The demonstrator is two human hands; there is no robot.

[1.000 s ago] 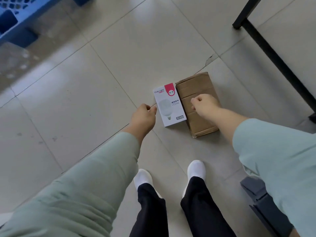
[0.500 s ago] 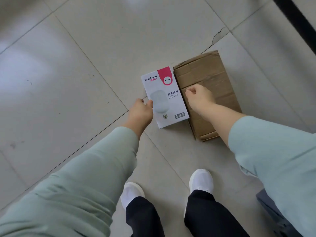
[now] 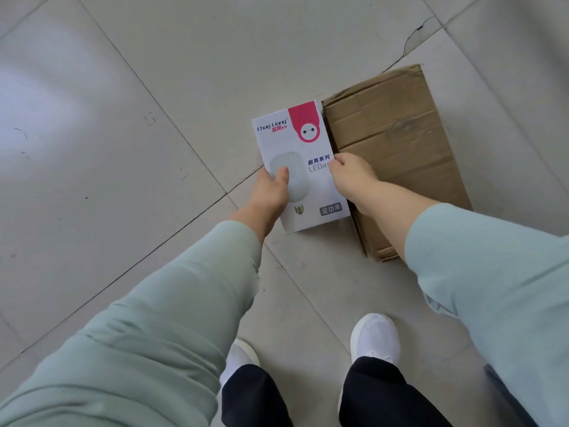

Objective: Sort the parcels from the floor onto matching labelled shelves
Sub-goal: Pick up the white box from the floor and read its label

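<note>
A white LED bulb box (image 3: pixel 300 143) with a pink corner lies on the tiled floor, right beside a brown cardboard parcel (image 3: pixel 391 140). My left hand (image 3: pixel 272 188) grips the box's left edge, thumb on its top face. My right hand (image 3: pixel 349 172) clasps the box's right edge, in the gap against the cardboard parcel. My right forearm crosses over the near part of the cardboard parcel and hides it. No shelves are in view.
Grey floor tiles (image 3: pixel 123 134) spread to the left and beyond the parcels, with a crack (image 3: pixel 412 38) at the far right. My white shoes (image 3: pixel 374 335) stand just behind the parcels. A dark object's edge (image 3: pixel 505 392) shows at the lower right.
My view has dropped closer to the floor. My right hand slid off the cardboard parcel onto the bulb box's right edge, and my left thumb moved onto the box's top.
</note>
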